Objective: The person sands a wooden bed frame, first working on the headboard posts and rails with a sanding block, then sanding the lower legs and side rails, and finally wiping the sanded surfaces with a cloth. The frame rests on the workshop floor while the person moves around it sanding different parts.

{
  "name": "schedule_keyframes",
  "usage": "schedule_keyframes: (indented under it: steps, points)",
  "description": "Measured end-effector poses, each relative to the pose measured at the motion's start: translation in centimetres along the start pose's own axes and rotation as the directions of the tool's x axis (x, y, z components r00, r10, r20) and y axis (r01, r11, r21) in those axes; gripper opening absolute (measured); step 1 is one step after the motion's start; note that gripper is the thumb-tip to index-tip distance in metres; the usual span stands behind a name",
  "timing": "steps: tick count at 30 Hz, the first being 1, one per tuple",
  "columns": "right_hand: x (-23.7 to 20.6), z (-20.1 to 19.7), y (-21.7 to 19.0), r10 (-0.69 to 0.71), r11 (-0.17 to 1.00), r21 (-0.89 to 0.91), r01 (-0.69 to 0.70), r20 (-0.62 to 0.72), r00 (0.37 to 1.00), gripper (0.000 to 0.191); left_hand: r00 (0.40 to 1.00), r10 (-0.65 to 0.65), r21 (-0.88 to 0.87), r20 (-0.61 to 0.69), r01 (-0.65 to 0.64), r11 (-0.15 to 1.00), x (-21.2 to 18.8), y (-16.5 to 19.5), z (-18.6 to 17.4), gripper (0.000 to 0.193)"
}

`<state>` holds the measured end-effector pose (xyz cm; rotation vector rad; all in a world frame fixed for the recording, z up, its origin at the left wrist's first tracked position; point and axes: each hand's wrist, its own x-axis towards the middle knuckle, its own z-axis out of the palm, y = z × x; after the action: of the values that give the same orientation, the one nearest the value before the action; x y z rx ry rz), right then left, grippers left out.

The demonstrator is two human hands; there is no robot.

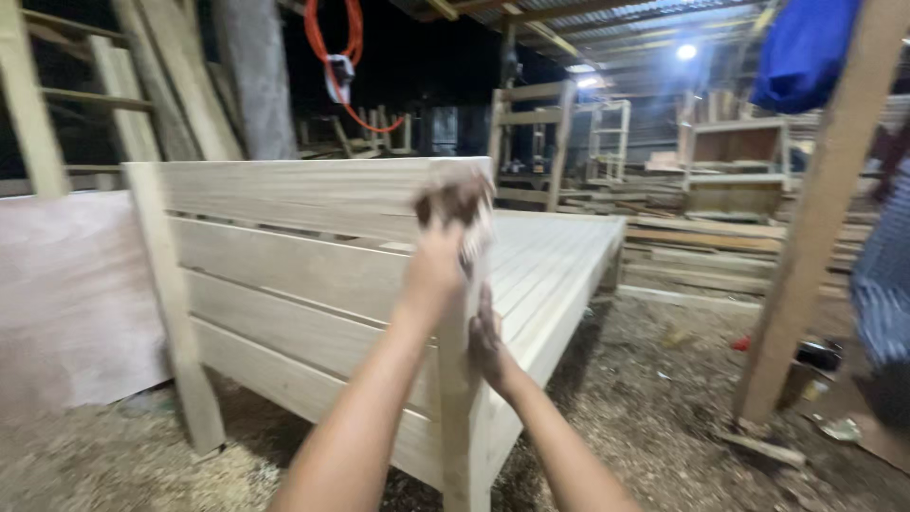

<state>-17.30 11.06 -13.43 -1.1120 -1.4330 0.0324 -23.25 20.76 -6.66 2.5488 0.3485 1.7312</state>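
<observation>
Left hand [438, 254] grips blurred brown pad [457, 201] atop bed corner post [458, 379]; right hand [487, 343] flat against post.

This is a woodworking shop, open-sided and roofed with corrugated metal [607, 14], lit by bare lamps [686, 51] against the dark outside. An unfinished bed frame [313, 275] of pale raw wood stands on a dirt floor strewn with sawdust [104, 465]. Planks [180, 76] lean against posts, more half-built frames [735, 152] stand behind, lumber [701, 242] lies stacked, and an orange cord [351, 43] hangs overhead.
</observation>
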Motion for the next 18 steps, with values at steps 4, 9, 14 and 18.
schedule_keyframes:
  steps: [4,9,14,18]
  points:
    - [-0.3,-0.4,-0.2,0.128,0.99,-0.062,-0.127,0.009,0.992,0.076,0.965,0.127,-0.056,-0.229,-0.143,0.988,2.7,0.0,-0.4,0.046]
    - [-0.7,-0.8,-0.7,0.066,0.996,-0.057,-0.063,0.038,0.997,0.074,0.982,0.146,-0.138,-0.123,-0.163,0.977,0.8,-0.3,-1.5,0.054]
    - [-0.5,-1.0,-0.6,0.109,0.99,-0.093,-0.103,0.057,0.992,0.078,0.99,0.122,-0.143,-0.065,-0.13,0.981,1.0,-1.1,-1.8,0.036]
    - [-0.4,-1.1,-0.4,0.169,0.984,-0.072,-0.166,0.05,0.984,0.079,0.994,0.068,-0.134,-0.083,-0.079,0.988,0.7,-0.9,-1.3,0.037]
